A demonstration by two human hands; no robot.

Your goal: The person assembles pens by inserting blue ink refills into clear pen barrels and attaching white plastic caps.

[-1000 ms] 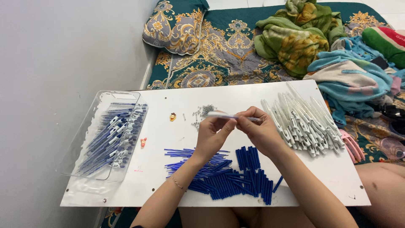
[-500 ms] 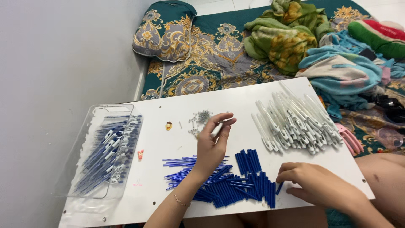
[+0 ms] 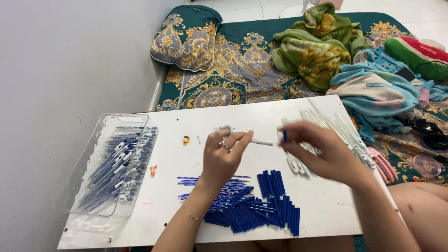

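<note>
Blue plastic pen caps (image 3: 261, 205) lie heaped at the near edge of the white board (image 3: 326, 214); a careless wrist could probably sweep some off it. Above the heap, toward the board's middle, the left hand (image 3: 224, 156) pinches a slim white pen barrel (image 3: 261, 142) between thumb and fingertips, other fingers curled. The right hand (image 3: 322, 151) nips one small blue cap (image 3: 284, 136) between closed fingertips, just beside the barrel's tip; misaligned, it might slip free. White barrels (image 3: 336, 133) pile by the right edge, finished pens in a clear plastic tray (image 3: 100, 135) on the left edge.
</note>
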